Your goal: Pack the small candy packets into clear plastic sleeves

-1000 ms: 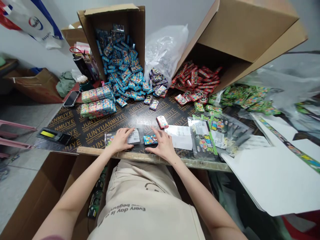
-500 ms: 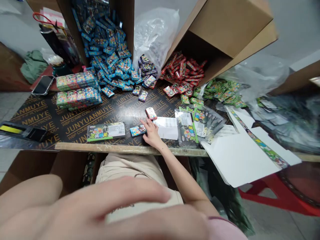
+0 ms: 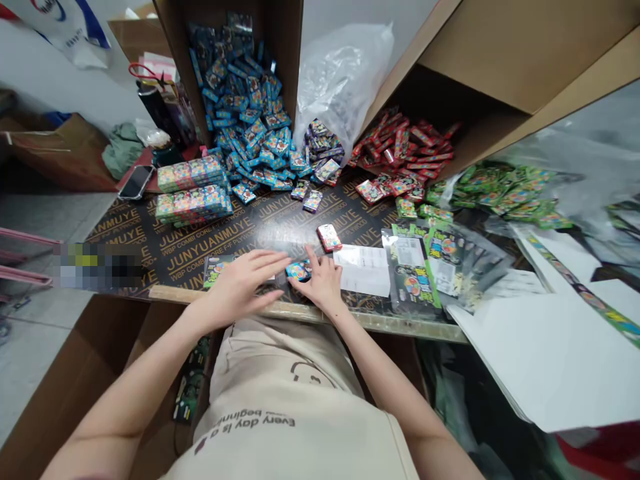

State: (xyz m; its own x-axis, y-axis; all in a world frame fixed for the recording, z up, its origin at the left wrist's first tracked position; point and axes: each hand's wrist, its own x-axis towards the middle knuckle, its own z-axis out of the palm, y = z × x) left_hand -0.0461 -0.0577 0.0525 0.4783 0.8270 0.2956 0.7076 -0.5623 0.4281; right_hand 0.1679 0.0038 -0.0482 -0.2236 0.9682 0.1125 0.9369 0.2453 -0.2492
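Observation:
My left hand (image 3: pixel 245 283) is above the table's front edge, palm down, fingers extended and thumb apart. It partly covers a flat green-and-black printed packet (image 3: pixel 214 272). My right hand (image 3: pixel 323 283) reaches over a small blue box (image 3: pixel 299 270), with thumb and index finger spread on either side of it. The hand hides the box's right end, so firm contact is unclear. Just beyond the fingers lies a small red-and-white box (image 3: pixel 329 237). A white paper sheet (image 3: pixel 367 270) rests to the right of this hand.
Piles of blue boxes (image 3: pixel 257 143), purple boxes (image 3: pixel 325 143), red boxes (image 3: pixel 407 150) and green packs (image 3: pixel 510 190) line the back. Stacked box bundles (image 3: pixel 193 203) and a phone (image 3: pixel 136 182) are left. Clear printed sleeves (image 3: pixel 413 273) and white card sheets (image 3: pixel 555 360) lie right.
My left hand has moved from close before the camera down to the table, over the printed packet. The right hand has shifted slightly left over the blue box. The view has shifted left.

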